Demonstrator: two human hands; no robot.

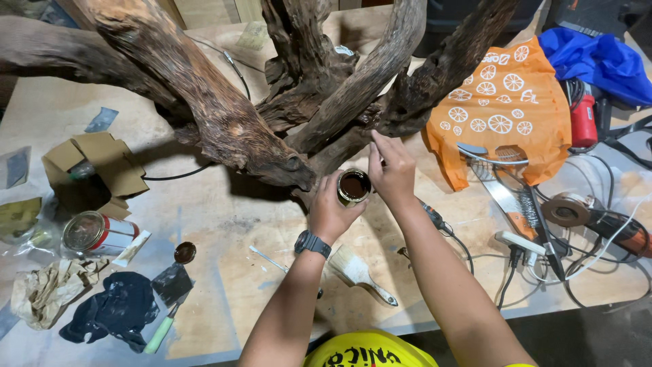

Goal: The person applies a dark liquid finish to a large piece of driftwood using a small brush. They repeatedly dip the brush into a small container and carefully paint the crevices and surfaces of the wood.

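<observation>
My left hand (331, 212), with a dark watch on the wrist, grips a small open can (354, 185) of dark brown liquid. It holds the can just under a big gnarled piece of driftwood (224, 115) that stands on the plywood table (231, 211). My right hand (392, 168) is right beside the can. Its fingers are held together and point up against a driftwood branch. Whether they pinch something small is hidden. A flat paintbrush (358, 270) lies on the table below my hands.
At the left are a torn cardboard box (95, 166), a tipped tin (98, 233), a dark lid (184, 252), crumpled paper (47, 289), a black cloth (112, 309) and a scraper (166, 299). At the right lie an orange bag (506, 109), a blue cloth (598, 58), a wire brush (519, 204), a grinder (598, 217) and cables.
</observation>
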